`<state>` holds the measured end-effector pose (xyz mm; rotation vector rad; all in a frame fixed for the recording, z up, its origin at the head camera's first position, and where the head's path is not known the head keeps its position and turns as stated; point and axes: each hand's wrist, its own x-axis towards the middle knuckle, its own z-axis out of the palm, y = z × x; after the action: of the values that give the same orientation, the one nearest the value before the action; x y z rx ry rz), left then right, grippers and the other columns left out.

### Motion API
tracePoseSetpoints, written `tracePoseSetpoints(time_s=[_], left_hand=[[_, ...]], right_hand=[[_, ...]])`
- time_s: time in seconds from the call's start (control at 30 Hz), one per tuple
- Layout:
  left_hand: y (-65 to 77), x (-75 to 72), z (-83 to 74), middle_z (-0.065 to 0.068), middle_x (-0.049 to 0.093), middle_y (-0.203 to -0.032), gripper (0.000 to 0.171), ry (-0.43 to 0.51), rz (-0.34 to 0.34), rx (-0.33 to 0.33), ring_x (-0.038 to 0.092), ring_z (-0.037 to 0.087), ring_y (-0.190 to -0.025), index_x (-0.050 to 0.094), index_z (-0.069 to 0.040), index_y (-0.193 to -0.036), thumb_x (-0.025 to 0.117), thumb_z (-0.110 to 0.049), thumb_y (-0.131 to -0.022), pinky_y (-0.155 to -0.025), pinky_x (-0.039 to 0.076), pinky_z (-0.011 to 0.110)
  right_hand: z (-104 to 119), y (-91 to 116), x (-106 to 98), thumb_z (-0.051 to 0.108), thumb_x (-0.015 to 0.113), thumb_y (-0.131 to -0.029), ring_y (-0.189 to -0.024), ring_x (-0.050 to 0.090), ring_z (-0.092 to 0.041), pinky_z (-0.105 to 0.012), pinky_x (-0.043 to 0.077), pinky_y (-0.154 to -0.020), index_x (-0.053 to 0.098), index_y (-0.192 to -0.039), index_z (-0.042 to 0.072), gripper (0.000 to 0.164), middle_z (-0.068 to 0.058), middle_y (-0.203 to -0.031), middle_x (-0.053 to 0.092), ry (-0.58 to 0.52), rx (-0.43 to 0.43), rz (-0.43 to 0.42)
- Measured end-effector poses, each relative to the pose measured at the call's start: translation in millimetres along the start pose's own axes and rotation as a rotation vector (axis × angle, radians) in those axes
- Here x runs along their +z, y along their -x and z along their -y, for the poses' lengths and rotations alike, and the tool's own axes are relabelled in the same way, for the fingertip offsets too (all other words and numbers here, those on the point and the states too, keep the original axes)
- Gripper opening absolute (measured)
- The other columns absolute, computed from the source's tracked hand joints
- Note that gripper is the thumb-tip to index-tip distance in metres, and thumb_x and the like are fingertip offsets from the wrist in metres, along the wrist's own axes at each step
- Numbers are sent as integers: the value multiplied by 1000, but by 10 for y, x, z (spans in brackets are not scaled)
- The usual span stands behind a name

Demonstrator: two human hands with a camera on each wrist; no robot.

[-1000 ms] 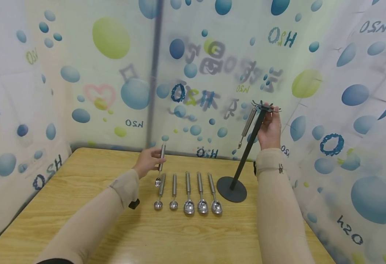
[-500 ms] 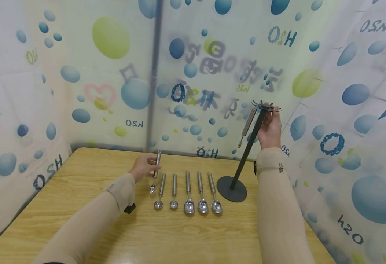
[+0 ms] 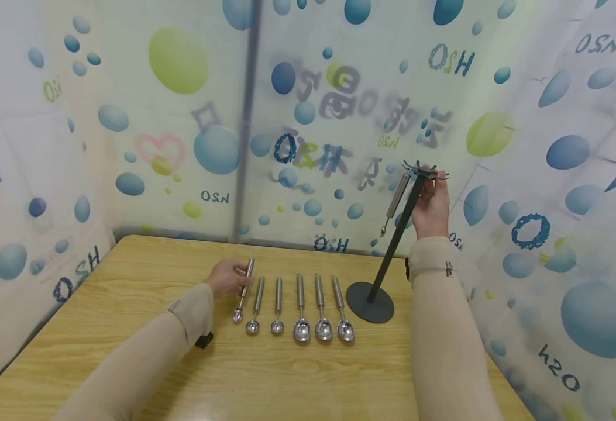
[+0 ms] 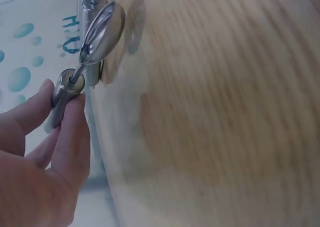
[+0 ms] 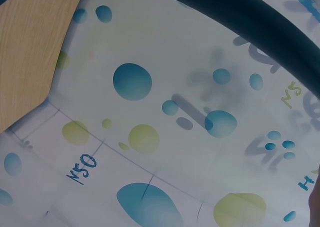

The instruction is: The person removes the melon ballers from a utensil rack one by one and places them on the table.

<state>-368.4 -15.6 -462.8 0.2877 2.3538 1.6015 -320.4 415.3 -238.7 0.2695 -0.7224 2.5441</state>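
Observation:
My left hand [image 3: 227, 278] pinches the steel handle of a small scoop [image 3: 238, 314], its bowl pointing toward me and low over the table, left of a row of scoops. Close up in the left wrist view, thumb and fingers grip the handle of this scoop [image 4: 102, 34], whose bowl is oval and shiny. My right hand [image 3: 431, 211] holds the top of a dark metal stand [image 3: 396, 234] just under its ring of hooks. From a hook on the stand's left hangs another small scoop [image 3: 397, 199]. The stand's post leans to the right in the head view.
In the row lie two scoops with small round bowls [image 3: 277, 327] and three with larger oval bowls [image 3: 302, 330]. The stand's round base [image 3: 369, 302] is on the wooden table [image 3: 308, 380], right of them. A printed curtain [image 3: 308, 105] encloses the table behind and at the sides.
My left hand has moved left and down toward the table, taking the small scoop from above the row to its left end. The right hand and the stand have stayed put.

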Motion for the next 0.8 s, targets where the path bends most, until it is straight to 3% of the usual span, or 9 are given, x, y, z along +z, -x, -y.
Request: tracePoseSetpoints(time_s=[0.23, 0.43, 0.57, 0.67, 0.8], left_hand=[[21, 21, 83, 20, 66, -107, 46, 6, 14, -75, 68, 25, -89, 56, 14, -130, 75, -4, -92, -74, 61, 37], [39, 54, 117, 18, 65, -102, 37, -15, -3, -107, 66, 24, -85, 59, 13, -118, 76, -1, -90, -71, 60, 37], [19, 82, 120, 20, 65, -103, 35, -90, -41, -115, 66, 25, -84, 63, 13, -115, 79, -2, -88, -69, 60, 35], [2, 95, 126, 23, 64, -107, 39, -135, -54, -112, 67, 27, -85, 62, 14, -118, 80, -3, -87, -69, 60, 34], [12, 102, 112, 25, 62, -113, 46, -153, -64, -119, 68, 28, -86, 59, 14, -124, 80, -2, -86, -70, 60, 34]], right_hand=[[0, 3, -3, 23, 76, -93, -100, 68, -20, -31, 47, -91, 70, -99, 8, 17, -8, -132, 68, 5, -2, -9], [1, 2, -2, 22, 76, -93, -98, 68, -20, -31, 48, -89, 71, -99, 8, 16, -7, -124, 72, -4, 5, -15], [-2, 13, -8, 23, 74, -94, -94, 67, -20, -31, 47, -87, 70, -95, 8, 15, -7, -114, 75, -12, 7, -3], [-1, 18, -8, 23, 73, -95, -92, 67, -20, -31, 47, -85, 69, -95, 8, 16, -7, -108, 76, -20, 9, 3], [2, 24, 12, 22, 74, -95, -94, 67, -20, -31, 47, -86, 70, -96, 8, 15, -7, -114, 75, -13, 11, 5]])
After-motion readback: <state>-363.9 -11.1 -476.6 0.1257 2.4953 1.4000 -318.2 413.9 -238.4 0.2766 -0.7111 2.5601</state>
